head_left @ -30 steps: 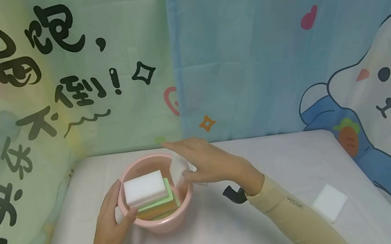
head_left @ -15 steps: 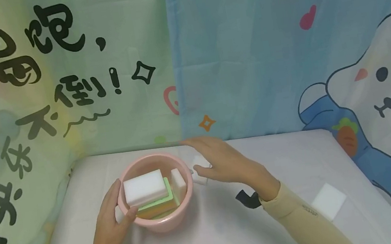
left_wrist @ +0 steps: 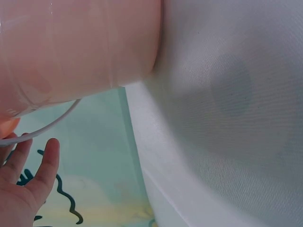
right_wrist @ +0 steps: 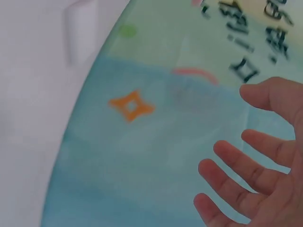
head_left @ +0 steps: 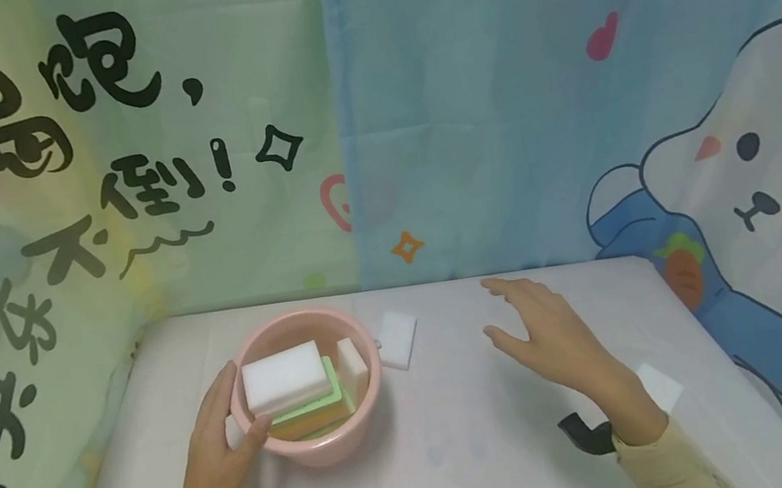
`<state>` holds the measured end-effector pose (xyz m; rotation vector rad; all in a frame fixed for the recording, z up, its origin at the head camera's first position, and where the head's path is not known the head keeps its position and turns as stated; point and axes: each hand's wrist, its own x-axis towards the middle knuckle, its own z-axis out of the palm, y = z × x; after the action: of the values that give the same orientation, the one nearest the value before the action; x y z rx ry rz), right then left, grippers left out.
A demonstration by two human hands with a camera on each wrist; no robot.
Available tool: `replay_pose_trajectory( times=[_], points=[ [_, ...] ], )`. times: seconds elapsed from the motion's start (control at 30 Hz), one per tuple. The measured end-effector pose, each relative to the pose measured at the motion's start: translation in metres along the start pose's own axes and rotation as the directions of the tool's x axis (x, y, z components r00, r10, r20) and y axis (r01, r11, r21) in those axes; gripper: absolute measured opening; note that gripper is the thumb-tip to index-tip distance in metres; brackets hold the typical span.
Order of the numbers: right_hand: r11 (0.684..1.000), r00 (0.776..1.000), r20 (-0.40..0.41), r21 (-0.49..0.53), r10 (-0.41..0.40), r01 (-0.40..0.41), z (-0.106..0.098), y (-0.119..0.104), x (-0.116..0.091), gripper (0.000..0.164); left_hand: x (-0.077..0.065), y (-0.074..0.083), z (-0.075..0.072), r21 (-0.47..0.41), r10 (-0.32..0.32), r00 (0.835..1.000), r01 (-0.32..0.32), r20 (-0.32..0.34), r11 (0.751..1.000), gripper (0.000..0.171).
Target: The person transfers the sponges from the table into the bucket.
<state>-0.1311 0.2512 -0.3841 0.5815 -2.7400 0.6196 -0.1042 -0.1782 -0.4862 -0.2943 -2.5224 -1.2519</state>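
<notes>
A pink bucket (head_left: 320, 455) stands upright on the table, left of centre in the head view. Inside it lie a white sponge-like block (head_left: 285, 378), a green-edged sponge (head_left: 311, 418) under that, and a smaller white block (head_left: 353, 370) along the right wall. My left hand (head_left: 214, 460) rests against the bucket's left side, fingers extended, thumb at the front rim. In the left wrist view the pale handle (left_wrist: 52, 124) curves beside those fingers. Holding nothing, my right hand (head_left: 557, 337) hovers over the table's right part, fingers spread.
Just right of the bucket, a flat white piece (head_left: 399, 340) lies on the table (head_left: 454, 462). Another white piece (head_left: 660, 385) is partly covered by my right forearm. A printed cloth (head_left: 466, 140) hangs along the back edge.
My right hand has moved rightward, away from the bucket, letting the smaller white block and the flat white piece show. My left hand stays at the bucket. The head view has shifted slightly.
</notes>
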Motion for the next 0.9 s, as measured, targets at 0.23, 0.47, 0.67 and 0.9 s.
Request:
replay_pose_trajectory(
  times=[0.23, 0.47, 0.67, 0.9],
  points=[
    [0.981, 0.981, -0.069, -0.056, 0.179, -0.183, -0.013, 0.042, -0.040, 0.055, -0.001, -0.001, 0.000, -0.003, -0.002, 1.000, 0.002, -0.001, 1.000, 0.080],
    [0.911, 0.921, -0.044, -0.134, 0.388, -0.390, -0.015, 0.083, -0.074, 0.056, -0.001, -0.001, 0.000, -0.011, -0.001, 1.000, 0.001, -0.002, 1.000, 0.079],
    [0.817, 0.828, 0.018, -0.174, 0.561, -0.550, -0.012, 0.120, -0.101, 0.056, -0.001, 0.000, 0.001, -0.004, -0.007, 1.000, 0.007, -0.008, 1.000, 0.078],
    [0.649, 0.638, 0.128, -0.212, 0.759, -0.730, -0.008, 0.148, -0.116, 0.067, -0.001, 0.000, 0.002, -0.001, -0.005, 1.000, 0.005, -0.010, 1.000, 0.078]
  ],
)
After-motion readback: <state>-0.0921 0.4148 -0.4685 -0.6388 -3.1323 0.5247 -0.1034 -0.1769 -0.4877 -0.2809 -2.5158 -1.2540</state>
